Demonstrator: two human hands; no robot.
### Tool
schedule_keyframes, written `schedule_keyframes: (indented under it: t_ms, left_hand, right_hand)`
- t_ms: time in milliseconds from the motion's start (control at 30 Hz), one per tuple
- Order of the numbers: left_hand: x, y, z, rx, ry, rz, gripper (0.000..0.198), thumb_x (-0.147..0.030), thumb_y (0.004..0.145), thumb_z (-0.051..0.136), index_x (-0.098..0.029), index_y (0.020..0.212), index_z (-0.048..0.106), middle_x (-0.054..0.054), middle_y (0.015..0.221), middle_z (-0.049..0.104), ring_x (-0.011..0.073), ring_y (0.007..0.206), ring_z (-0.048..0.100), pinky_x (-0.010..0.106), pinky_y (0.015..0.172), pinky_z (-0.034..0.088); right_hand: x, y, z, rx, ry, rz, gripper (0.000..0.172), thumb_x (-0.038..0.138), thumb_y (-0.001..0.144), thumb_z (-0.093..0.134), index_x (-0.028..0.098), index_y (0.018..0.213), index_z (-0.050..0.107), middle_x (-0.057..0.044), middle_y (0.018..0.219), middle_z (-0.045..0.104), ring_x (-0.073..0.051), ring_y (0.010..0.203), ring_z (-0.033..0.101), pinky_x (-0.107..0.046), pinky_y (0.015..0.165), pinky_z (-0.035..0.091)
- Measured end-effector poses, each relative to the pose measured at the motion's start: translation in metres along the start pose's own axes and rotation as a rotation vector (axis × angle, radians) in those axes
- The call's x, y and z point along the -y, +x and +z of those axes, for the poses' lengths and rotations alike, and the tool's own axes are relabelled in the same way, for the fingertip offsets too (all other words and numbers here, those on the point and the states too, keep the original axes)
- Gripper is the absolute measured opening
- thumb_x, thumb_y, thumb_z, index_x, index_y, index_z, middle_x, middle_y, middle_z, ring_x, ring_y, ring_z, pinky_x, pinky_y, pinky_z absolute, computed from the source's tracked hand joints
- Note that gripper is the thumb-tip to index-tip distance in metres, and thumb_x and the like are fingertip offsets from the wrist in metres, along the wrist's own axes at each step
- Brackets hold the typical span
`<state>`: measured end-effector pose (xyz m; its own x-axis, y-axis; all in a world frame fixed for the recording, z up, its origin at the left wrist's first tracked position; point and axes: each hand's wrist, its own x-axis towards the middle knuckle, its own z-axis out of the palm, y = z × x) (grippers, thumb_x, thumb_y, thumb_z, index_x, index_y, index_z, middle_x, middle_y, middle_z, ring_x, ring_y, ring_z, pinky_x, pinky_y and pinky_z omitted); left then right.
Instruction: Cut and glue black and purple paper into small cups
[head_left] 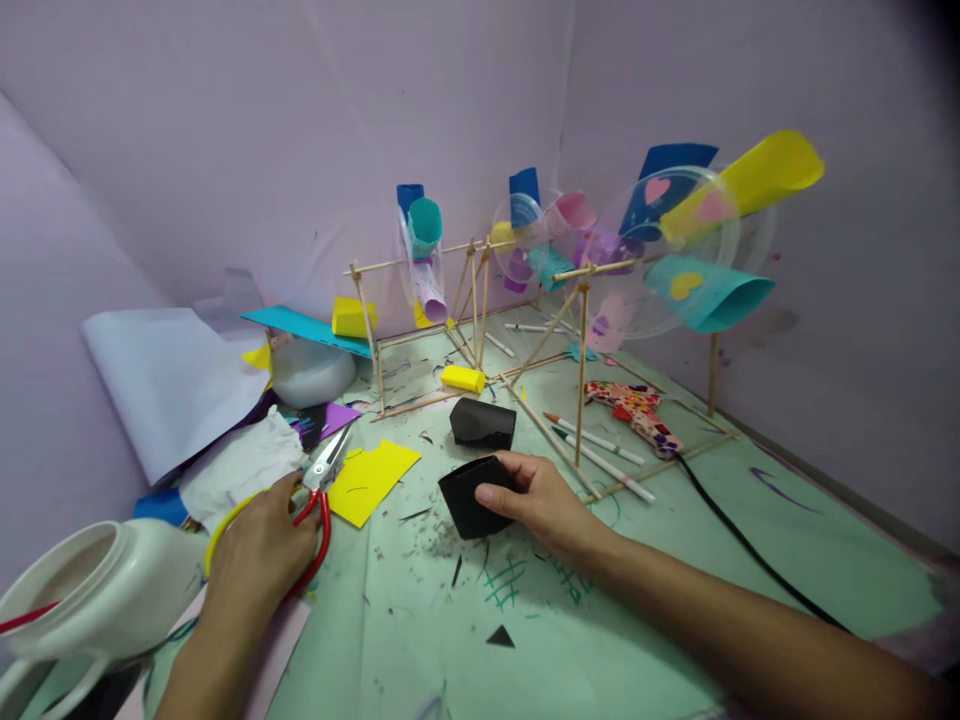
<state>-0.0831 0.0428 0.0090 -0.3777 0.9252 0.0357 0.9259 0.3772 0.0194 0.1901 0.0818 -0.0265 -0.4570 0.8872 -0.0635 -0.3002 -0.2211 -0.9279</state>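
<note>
My right grip [551,505] is closed on a folded black piece [472,500], thumb across its near face and fingers behind, its slit-like upper edge showing. Whether its lower edge touches the desk [420,640] I can't make out. My left grip [262,550] is on the red-handled scissors [321,500], blades pointing away from me; my knuckles hide how tightly the fingers close. Between my hands, a yellow sheet [375,480] lies beside the blades. Just beyond the held piece sits a second black piece [484,425], with a yellow roll [463,378] farther back. To the right, two markers [600,440] and the nearest stick frame [582,400] limit the room for moving. Toward me it widens, over a black triangle [501,636] and slivers. A white pot [150,575] crowds my left wrist.
</note>
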Motion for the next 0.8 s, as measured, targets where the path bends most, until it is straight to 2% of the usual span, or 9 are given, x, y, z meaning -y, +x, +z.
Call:
schedule_keyframes:
  t_ms: [133,167,200,300,367,467,567,700,800]
  left_hand:
    - [-0.012,-0.011,0.003,-0.202,-0.130,0.014,0.047,-0.042,0.081,0.043,-0.014,0.118,0.051,0.019,0.116,0.059,0.0375,0.109,0.052,0.050,0.080,0.046]
    - [-0.022,-0.019,0.005,-0.299,-0.231,0.051,0.048,-0.042,0.080,0.046,-0.015,0.119,0.050,0.018,0.120,0.056,0.0348,0.114,0.049,0.050,0.087,0.044]
    - [-0.033,-0.029,0.007,-0.300,-0.371,0.152,0.050,-0.042,0.078,0.049,-0.017,0.122,0.047,0.014,0.121,0.056,0.0312,0.115,0.050,0.047,0.090,0.043]
    - [-0.072,-0.061,0.018,-0.032,-0.670,0.424,0.066,-0.038,0.075,0.055,-0.018,0.133,0.032,0.015,0.132,0.048,0.0285,0.119,0.047,0.046,0.091,0.045]
    - [-0.093,-0.076,0.024,0.102,-0.760,0.493,0.076,-0.033,0.075,0.056,-0.015,0.139,0.019,0.018,0.142,0.034,0.0287,0.128,0.036,0.048,0.099,0.038]
    - [-0.105,-0.081,0.027,0.104,-0.877,0.417,0.080,-0.031,0.073,0.059,-0.016,0.139,0.017,0.019,0.142,0.031,0.0306,0.131,0.029,0.052,0.103,0.030]
    - [-0.102,-0.077,0.026,0.134,-0.929,0.342,0.085,-0.025,0.069,0.061,-0.018,0.139,0.014,0.018,0.143,0.028,0.0312,0.132,0.026,0.053,0.105,0.026]
    - [-0.094,-0.077,0.025,0.149,-0.900,0.512,0.085,-0.016,0.070,0.056,-0.020,0.141,0.009,0.015,0.145,0.024,0.0283,0.134,0.024,0.052,0.106,0.025]
    - [-0.093,-0.078,0.024,0.152,-0.889,0.628,0.078,-0.017,0.073,0.054,-0.019,0.140,0.014,0.015,0.142,0.030,0.0267,0.131,0.030,0.049,0.105,0.028]
  right_hand:
    - [-0.005,0.001,0.001,0.003,-0.002,-0.086,0.032,0.036,0.067,0.071,0.016,0.091,0.063,-0.002,0.082,0.066,-0.016,0.075,0.062,-0.032,0.074,0.049]
    - [-0.006,0.000,0.002,0.003,-0.009,-0.110,0.034,0.037,0.070,0.068,0.017,0.097,0.061,-0.003,0.088,0.066,-0.017,0.081,0.062,-0.034,0.078,0.049]
    - [-0.007,-0.001,0.003,0.004,-0.022,-0.130,0.038,0.039,0.073,0.066,0.019,0.103,0.059,-0.005,0.096,0.066,-0.019,0.089,0.062,-0.035,0.082,0.047]
    - [-0.011,-0.006,0.007,0.050,-0.112,-0.159,0.048,0.043,0.079,0.059,0.022,0.120,0.049,-0.008,0.125,0.054,-0.022,0.116,0.049,-0.040,0.100,0.035]
    - [-0.012,-0.011,0.011,0.113,-0.183,-0.158,0.051,0.045,0.081,0.055,0.024,0.127,0.046,-0.007,0.137,0.043,-0.022,0.127,0.037,-0.041,0.107,0.025]
    - [-0.013,-0.015,0.015,0.184,-0.210,-0.140,0.053,0.044,0.082,0.054,0.025,0.130,0.043,-0.006,0.142,0.037,-0.022,0.131,0.031,-0.041,0.110,0.019]
    - [-0.011,-0.014,0.017,0.194,-0.145,-0.130,0.056,0.045,0.078,0.059,0.025,0.128,0.043,-0.008,0.137,0.042,-0.023,0.127,0.037,-0.042,0.106,0.027]
    - [-0.005,-0.009,0.014,0.141,-0.143,-0.100,0.071,0.043,0.063,0.073,0.023,0.125,0.045,-0.011,0.131,0.048,-0.027,0.120,0.044,-0.042,0.098,0.037]
    - [0.000,-0.007,0.012,0.097,-0.185,-0.064,0.070,0.035,0.057,0.078,0.022,0.120,0.049,-0.011,0.124,0.053,-0.028,0.114,0.049,-0.041,0.092,0.041]
